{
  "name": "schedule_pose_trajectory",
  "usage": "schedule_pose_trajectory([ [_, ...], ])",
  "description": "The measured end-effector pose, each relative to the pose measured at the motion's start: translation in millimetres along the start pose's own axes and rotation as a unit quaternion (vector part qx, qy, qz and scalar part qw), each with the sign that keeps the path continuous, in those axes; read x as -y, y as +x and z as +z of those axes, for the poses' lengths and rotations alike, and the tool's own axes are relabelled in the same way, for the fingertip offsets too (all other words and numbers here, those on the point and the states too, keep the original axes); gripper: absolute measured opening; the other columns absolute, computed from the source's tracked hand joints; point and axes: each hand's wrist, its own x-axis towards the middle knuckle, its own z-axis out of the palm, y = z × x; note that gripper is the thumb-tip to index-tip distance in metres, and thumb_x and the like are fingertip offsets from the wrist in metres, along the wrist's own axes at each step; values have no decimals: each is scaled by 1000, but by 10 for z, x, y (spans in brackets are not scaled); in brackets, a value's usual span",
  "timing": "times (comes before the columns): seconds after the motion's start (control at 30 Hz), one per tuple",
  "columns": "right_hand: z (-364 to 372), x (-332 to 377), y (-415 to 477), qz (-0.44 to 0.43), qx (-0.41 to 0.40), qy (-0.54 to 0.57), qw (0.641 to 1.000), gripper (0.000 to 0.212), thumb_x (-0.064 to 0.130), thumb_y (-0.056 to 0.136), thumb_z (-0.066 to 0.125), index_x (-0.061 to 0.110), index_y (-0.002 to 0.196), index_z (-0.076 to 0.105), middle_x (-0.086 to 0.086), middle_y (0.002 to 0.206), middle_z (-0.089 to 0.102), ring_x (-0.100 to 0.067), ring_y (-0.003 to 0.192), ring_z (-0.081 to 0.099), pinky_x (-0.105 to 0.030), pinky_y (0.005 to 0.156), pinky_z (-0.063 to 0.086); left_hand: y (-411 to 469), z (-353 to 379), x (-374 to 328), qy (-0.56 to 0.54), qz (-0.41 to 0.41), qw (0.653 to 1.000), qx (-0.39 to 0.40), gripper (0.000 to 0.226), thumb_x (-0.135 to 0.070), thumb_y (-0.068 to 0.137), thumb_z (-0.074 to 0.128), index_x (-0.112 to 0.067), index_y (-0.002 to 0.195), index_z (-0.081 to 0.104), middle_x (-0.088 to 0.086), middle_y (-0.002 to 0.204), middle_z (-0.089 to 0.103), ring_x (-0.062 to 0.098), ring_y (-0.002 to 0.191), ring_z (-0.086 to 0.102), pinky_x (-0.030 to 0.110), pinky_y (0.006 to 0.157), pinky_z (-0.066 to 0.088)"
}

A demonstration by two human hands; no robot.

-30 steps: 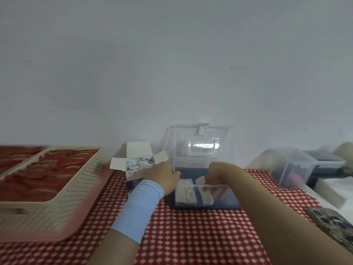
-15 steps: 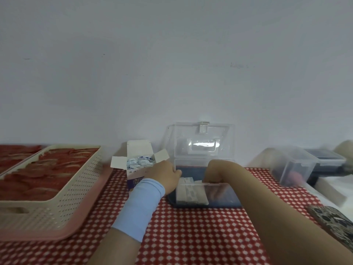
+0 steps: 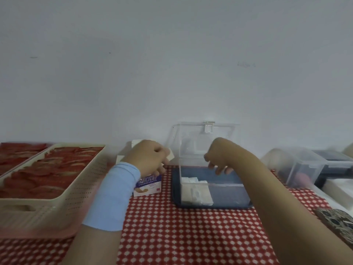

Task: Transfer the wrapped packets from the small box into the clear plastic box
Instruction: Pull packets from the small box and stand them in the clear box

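Observation:
The small white and purple box (image 3: 148, 185) stands on the checked cloth, left of the clear plastic box (image 3: 229, 190). My left hand (image 3: 148, 157) lies over the small box's open top and hides what is inside, with curled fingers gripping its upper front. The clear box has a dark blue base and its lid (image 3: 206, 136) stands open against the wall. White wrapped packets (image 3: 196, 192) are stacked in its left part. My right hand (image 3: 217, 159) hovers just above the clear box, fingers hanging loosely, holding nothing.
A cream perforated basket (image 3: 63, 199) of red packets sits at the left on a pink tray. A second clear container (image 3: 301, 165) and dark items stand at the right. A patterned dark object (image 3: 336, 220) lies near the right edge.
My right hand has lifted out of the clear box, leaving the packets stacked inside. My left hand moved from the small box's side up over its top.

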Motion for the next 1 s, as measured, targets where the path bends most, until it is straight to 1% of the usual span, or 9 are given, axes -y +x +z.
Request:
schedule_pose_trajectory([
  [0.07, 24, 193, -40, -70, -61, 7, 996, 19, 13, 95, 56, 4, 102, 72, -8, 88, 78, -24, 72, 75, -45, 80, 62, -1, -228, 107, 21, 30, 998, -56, 21, -28, 98, 55, -25, 86, 72, -7, 82, 76, 13, 73, 72, 30, 69, 56],
  [0.17, 179, 530, -207, -203, -90, 64, 973, 20, 18, 99, 56, 17, 106, 75, 3, 99, 75, -11, 81, 68, -32, 84, 56, 36, -444, 395, 79, 20, 990, -113, 13, -32, 93, 63, -36, 82, 69, -16, 92, 72, 10, 93, 67, 34, 91, 51],
  [0.23, 336, 704, -275, -258, -90, 60, 960, 21, 18, 99, 57, 22, 107, 75, 7, 107, 73, -8, 90, 64, -27, 86, 53, 19, -486, 526, 105, -11, 990, -92, 10, -37, 87, 70, -38, 97, 67, -14, 107, 68, 11, 107, 63, 33, 100, 47],
  [0.27, 423, 768, -261, -268, -95, 46, 958, 22, 18, 99, 57, 24, 108, 76, 8, 110, 72, -8, 93, 63, -26, 87, 52, 22, -491, 573, 125, -19, 989, -75, 30, -45, 82, 73, -36, 110, 66, -13, 117, 66, 11, 112, 61, 35, 104, 45],
  [0.37, 648, 872, -143, -270, -103, -13, 957, 25, 20, 100, 56, 28, 114, 74, 9, 117, 71, -11, 103, 64, -30, 92, 53, -3, -448, 578, 226, -1, 974, -26, 75, -63, 69, 74, -36, 136, 54, -12, 138, 56, 11, 123, 54, 34, 108, 41],
  [0.57, 925, 982, 118, -275, -154, -104, 943, 30, 27, 100, 53, 34, 126, 65, 9, 118, 70, -17, 107, 61, -38, 95, 49, 44, -397, 659, 194, 39, 980, -30, 77, -28, 78, 82, -30, 145, 43, -10, 138, 55, 6, 119, 53, 14, 90, 34],
  [0.73, 992, 1111, 206, -288, -171, -153, 930, 27, 27, 98, 59, 36, 122, 66, 5, 114, 65, -19, 107, 58, -38, 97, 43, 71, -443, 755, 105, 44, 993, -25, 92, -17, 72, 87, -28, 150, 38, -6, 139, 56, 8, 119, 56, 16, 93, 42],
  [0.87, 983, 1133, 219, -282, -200, -198, 917, 21, 25, 96, 61, 36, 112, 70, 6, 108, 66, -19, 105, 56, -38, 96, 37, 99, -435, 769, 74, 42, 996, -21, 81, -26, 74, 85, -27, 145, 45, -9, 136, 57, 6, 116, 57, 11, 87, 42],
  [1.0, 979, 1105, 237, -267, -197, -180, 926, 19, 26, 97, 61, 36, 108, 73, 9, 103, 70, -17, 100, 58, -37, 96, 38, 100, -423, 714, 54, 29, 997, -55, 47, -36, 90, 68, -26, 136, 57, -12, 132, 61, 4, 114, 58, 16, 91, 39],
])
